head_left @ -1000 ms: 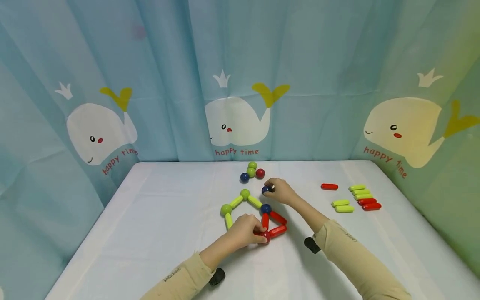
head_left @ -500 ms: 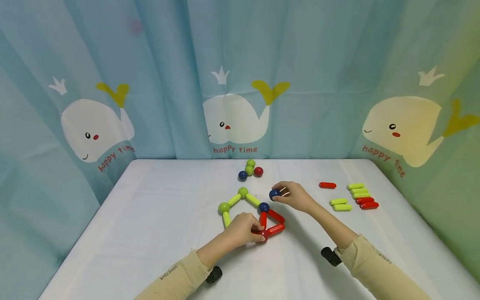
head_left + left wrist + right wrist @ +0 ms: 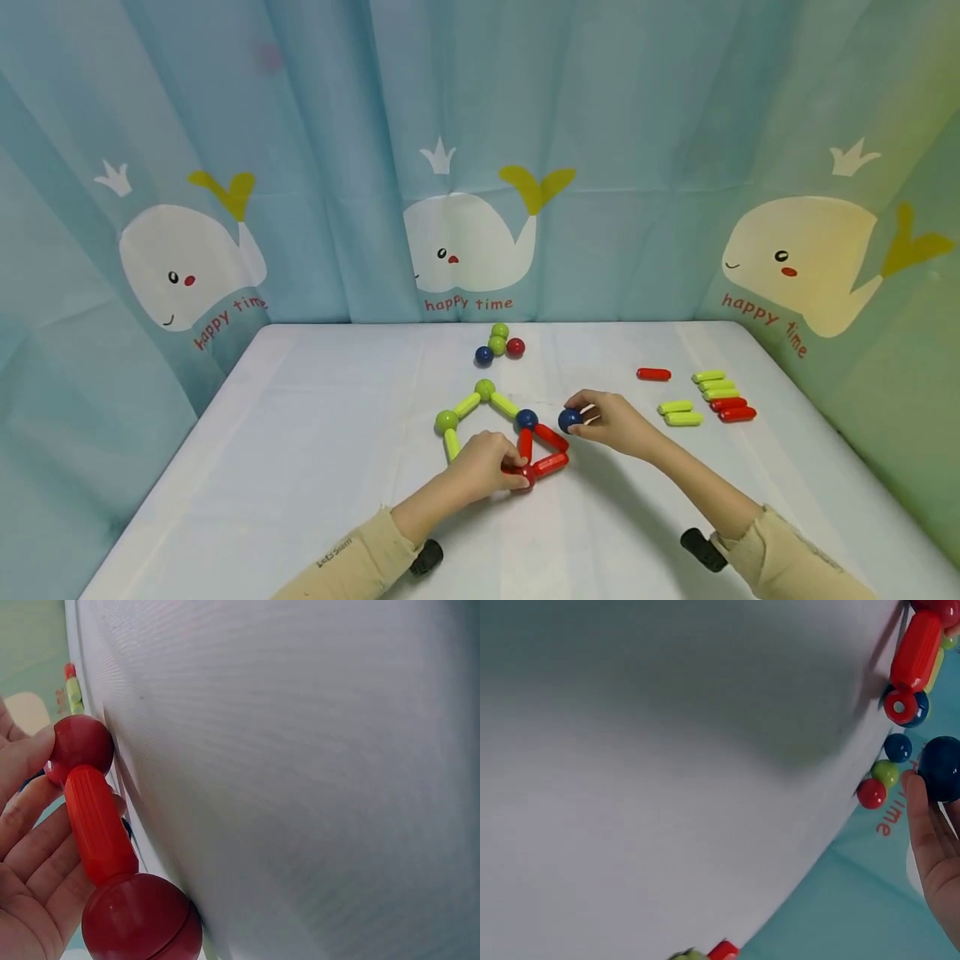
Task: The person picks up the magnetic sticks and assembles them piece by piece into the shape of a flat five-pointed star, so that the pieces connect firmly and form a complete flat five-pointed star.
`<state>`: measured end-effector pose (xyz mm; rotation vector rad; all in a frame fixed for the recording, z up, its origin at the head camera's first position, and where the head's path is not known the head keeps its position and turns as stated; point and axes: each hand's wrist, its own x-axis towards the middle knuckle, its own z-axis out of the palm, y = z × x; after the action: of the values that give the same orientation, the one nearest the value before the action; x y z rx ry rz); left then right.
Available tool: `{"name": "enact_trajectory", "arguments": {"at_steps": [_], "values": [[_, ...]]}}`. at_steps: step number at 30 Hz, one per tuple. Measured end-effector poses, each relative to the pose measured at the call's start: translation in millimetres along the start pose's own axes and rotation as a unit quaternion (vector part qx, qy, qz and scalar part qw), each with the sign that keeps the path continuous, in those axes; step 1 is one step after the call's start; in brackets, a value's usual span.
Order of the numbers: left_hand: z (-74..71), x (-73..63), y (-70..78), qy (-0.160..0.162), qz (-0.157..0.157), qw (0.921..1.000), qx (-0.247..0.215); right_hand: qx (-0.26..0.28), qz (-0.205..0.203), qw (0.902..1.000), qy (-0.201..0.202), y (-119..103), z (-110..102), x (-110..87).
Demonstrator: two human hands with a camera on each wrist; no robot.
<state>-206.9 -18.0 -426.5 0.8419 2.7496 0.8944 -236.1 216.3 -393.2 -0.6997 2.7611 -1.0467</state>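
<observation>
My left hand [image 3: 480, 468] pinches a red ball [image 3: 528, 477] at the near corner of a ball-and-rod figure lying on the table. In the left wrist view a red rod [image 3: 100, 825] joins that ball to a second red ball [image 3: 142, 919], which my hand hides in the head view. Between right thumb and fingers I hold a loose dark blue ball [image 3: 570, 420]; my right hand [image 3: 621, 427] is just right of the figure. Another blue ball [image 3: 527, 419] sits at the figure's corner. Two red rods [image 3: 552, 464] come together at their outer ends, close to the held ball.
Green balls [image 3: 446, 422] and yellow-green rods [image 3: 468, 406] form the figure's far left side. Farther back lie two green balls [image 3: 497, 345], a blue ball [image 3: 483, 356] and a red ball [image 3: 515, 347]. Loose yellow-green rods [image 3: 684, 419] and red rods [image 3: 737, 414] lie at right.
My right hand has carried the blue ball rightward and nearer to me, from behind the figure to its right side. The left hand keeps its pinch on the red ball.
</observation>
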Motion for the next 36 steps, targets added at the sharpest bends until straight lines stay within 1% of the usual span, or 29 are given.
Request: {"name": "enact_trajectory", "arguments": {"at_steps": [3, 6, 11, 15, 20, 27, 29, 31, 34, 36], "values": [[0.6, 0.2, -0.2, 0.005, 0.002, 1.0000, 0.008, 0.006, -0.006, 1.0000, 0.001, 3.0, 0.8, -7.4], [0.9, -0.7, 0.4, 0.005, 0.001, 1.0000, 0.006, 0.014, -0.011, 0.9998, -0.011, 5.8, 2.1, -14.8], [1.5, -2.8, 0.1, 0.005, 0.000, 0.9999, 0.009, 0.032, -0.004, 0.9992, -0.025, 9.4, 7.5, -23.1], [1.4, -2.7, -0.6, 0.009, 0.000, 0.9998, 0.017, 0.025, 0.003, 0.9990, -0.036, 12.8, 12.5, -22.8], [1.5, -0.9, -0.7, 0.006, 0.000, 0.9999, 0.011, 0.005, -0.001, 0.9989, -0.047, 18.3, 17.7, -19.8], [3.0, -0.5, 0.9, 0.006, -0.003, 0.9997, 0.023, 0.004, 0.012, 0.9984, -0.055, 20.5, 19.7, -19.6], [2.9, -1.6, 3.1, 0.006, -0.002, 0.9993, 0.037, 0.002, 0.015, 0.9984, -0.055, 20.1, 20.5, -20.6], [3.5, -3.6, 6.1, 0.006, 0.001, 0.9981, 0.061, 0.002, 0.015, 0.9984, -0.054, 19.5, 21.5, -22.2], [3.0, -6.3, 10.8, 0.004, 0.005, 0.9949, 0.100, -0.010, 0.004, 0.9988, -0.049, 16.8, 22.8, -24.8], [2.5, -7.7, 11.5, 0.000, 0.004, 0.9929, 0.119, -0.019, -0.001, 0.9986, -0.049, 13.2, 24.0, -26.0]]}}
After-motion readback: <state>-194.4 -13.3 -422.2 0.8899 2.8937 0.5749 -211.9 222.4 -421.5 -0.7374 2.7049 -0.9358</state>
